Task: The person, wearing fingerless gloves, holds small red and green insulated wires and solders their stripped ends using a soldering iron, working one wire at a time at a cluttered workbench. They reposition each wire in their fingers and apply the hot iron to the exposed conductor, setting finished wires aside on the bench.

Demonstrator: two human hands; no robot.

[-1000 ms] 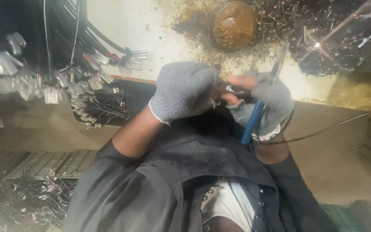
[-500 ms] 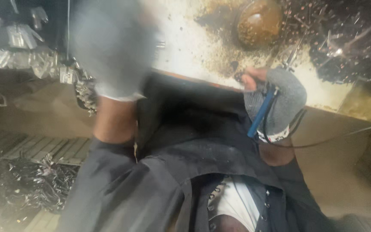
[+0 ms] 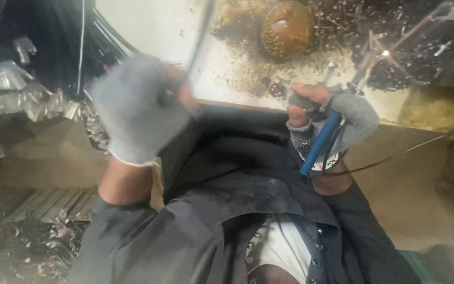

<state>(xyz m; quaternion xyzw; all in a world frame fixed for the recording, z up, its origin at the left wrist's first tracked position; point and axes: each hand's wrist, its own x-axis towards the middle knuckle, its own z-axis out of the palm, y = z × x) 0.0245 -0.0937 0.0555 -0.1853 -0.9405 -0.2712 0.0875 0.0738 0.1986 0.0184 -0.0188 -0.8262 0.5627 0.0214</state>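
Note:
My left hand (image 3: 137,108) wears a grey fingerless glove and is blurred. It is closed around a thin dark cable (image 3: 202,39) that runs up over the white worktop (image 3: 153,26). My right hand (image 3: 337,113), also gloved, rests at the worktop's front edge. It grips a blue-handled tool (image 3: 319,144), whose handle points down toward my dark jacket (image 3: 237,210). The tool's metal tip is mostly hidden by my fingers. From under the right hand a thin wire (image 3: 405,152) trails off to the right.
A round brown lump (image 3: 287,23) lies on the worktop among rusty dust. Small metal scraps (image 3: 421,47) are piled at the back right. Bundles of wires with metal ends (image 3: 32,100) hang at the left, and more scraps (image 3: 27,242) lie low on the left.
My left hand left the right hand, swung up and to the left, and now sits lower with the cable in it. The right hand stayed at the edge holding the tool.

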